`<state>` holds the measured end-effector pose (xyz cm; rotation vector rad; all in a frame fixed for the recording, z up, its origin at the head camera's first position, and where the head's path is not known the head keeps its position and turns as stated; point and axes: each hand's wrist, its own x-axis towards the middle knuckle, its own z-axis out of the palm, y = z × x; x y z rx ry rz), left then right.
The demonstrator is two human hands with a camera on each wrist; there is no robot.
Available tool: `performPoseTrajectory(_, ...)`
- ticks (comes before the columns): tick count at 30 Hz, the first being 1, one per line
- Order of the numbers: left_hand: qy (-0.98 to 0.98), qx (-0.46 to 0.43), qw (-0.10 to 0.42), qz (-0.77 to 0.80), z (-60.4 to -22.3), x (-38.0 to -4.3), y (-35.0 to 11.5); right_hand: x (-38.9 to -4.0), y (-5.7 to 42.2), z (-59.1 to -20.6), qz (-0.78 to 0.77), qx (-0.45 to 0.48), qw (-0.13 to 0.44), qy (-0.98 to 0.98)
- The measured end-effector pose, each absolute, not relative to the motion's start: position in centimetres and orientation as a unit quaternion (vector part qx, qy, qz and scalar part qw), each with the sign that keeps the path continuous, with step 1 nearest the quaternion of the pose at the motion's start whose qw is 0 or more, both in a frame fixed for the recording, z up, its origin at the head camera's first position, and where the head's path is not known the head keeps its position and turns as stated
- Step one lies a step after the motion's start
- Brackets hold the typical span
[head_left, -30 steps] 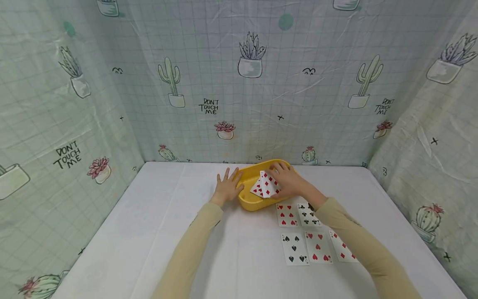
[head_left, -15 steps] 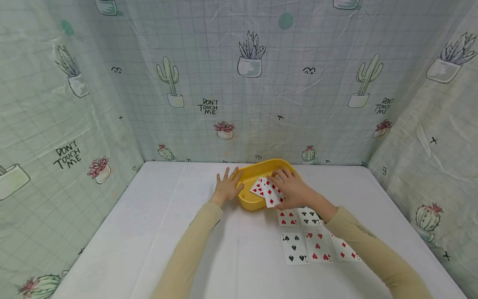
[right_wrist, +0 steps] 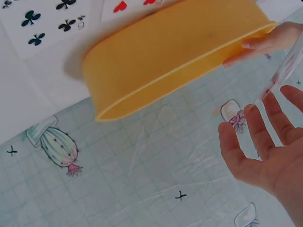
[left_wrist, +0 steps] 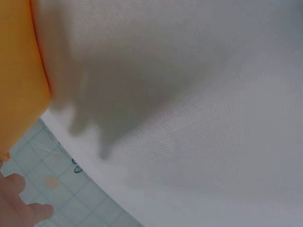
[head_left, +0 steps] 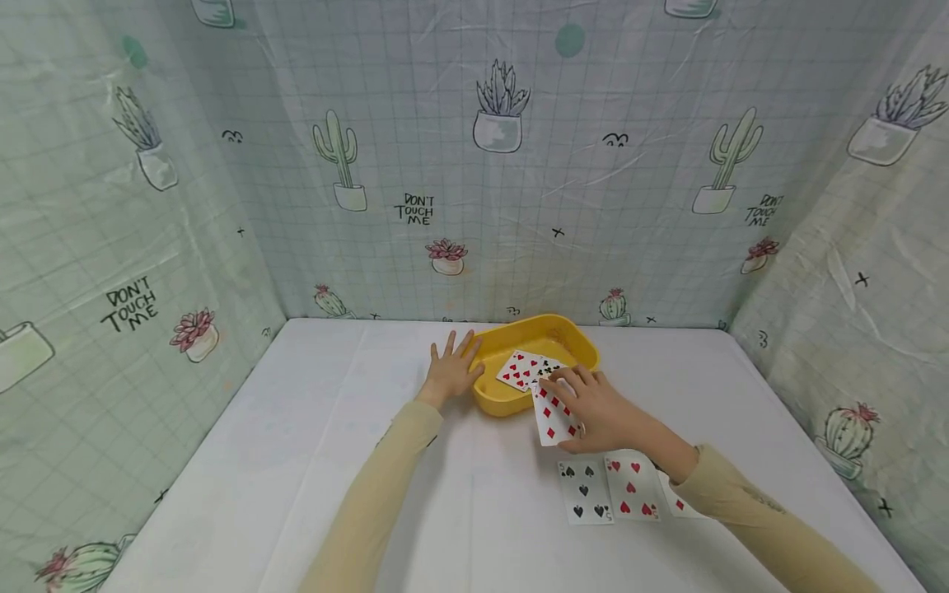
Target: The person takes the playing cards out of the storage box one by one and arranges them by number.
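Note:
My left hand (head_left: 447, 379), fingers spread and straight, rests against the left rim of a yellow tray (head_left: 498, 406). My right hand (head_left: 604, 416) pinches a diamonds playing card (head_left: 550, 422) just in front of the tray's near right side. That card is raised and tilted; the right wrist view shows it nearly edge-on at the fingertips. Inside the tray lie a hearts card (head_left: 516, 371) and, partly covered, a clubs card (head_left: 549, 363). On the table below my right hand are a five of spades (head_left: 586, 494), a five of hearts (head_left: 632, 492) and a partly hidden diamonds card (head_left: 680, 505).
In the right wrist view, a clubs card (right_wrist: 45, 26) and a hearts card (right_wrist: 135, 5) lie beside the tray, covered by my right hand in the head view. White table (head_left: 356, 478) surrounds the tray. A cactus-print cloth (head_left: 415, 263) hangs behind.
My right hand has drawn the diamonds card out of the tray, toward me and to the right. This uncovers the clubs card in the tray. The left hand stays put.

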<state>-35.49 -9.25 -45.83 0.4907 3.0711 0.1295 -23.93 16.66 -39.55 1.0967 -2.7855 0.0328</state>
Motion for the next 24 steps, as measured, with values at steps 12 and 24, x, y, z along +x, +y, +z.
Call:
performPoseTrajectory(12,0.986,0.161,0.013,0.042,-45.9,-35.6,-9.2,-19.9,19.0,-41.4,0.007,0.336,0.019,-0.942)
performPoseTrajectory(24,0.986,0.158,0.018,0.043,-45.9,-35.6,-9.3,-16.3,19.7,-44.0,0.02,0.329,-0.039,-0.943)
